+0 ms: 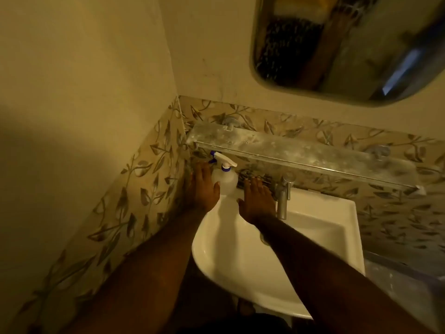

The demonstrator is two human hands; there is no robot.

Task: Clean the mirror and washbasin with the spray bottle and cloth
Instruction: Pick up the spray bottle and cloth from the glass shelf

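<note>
A clear spray bottle [224,177] with a white and blue trigger head stands on the back left corner of the white washbasin [231,242]. My left hand [201,187] rests against the bottle's left side, fingers straight and thumb touching it. My right hand [258,201] lies flat and spread on the basin's back rim, just right of the bottle. The mirror [342,44] hangs on the wall above, spotted with droplets and streaks. I see no cloth.
A chrome tap [282,198] stands right beside my right hand. A dusty glass shelf [301,153] juts out over the bottle and tap. Leaf-patterned tiles line the corner walls. A pale plastic-covered object [409,280] sits to the basin's right.
</note>
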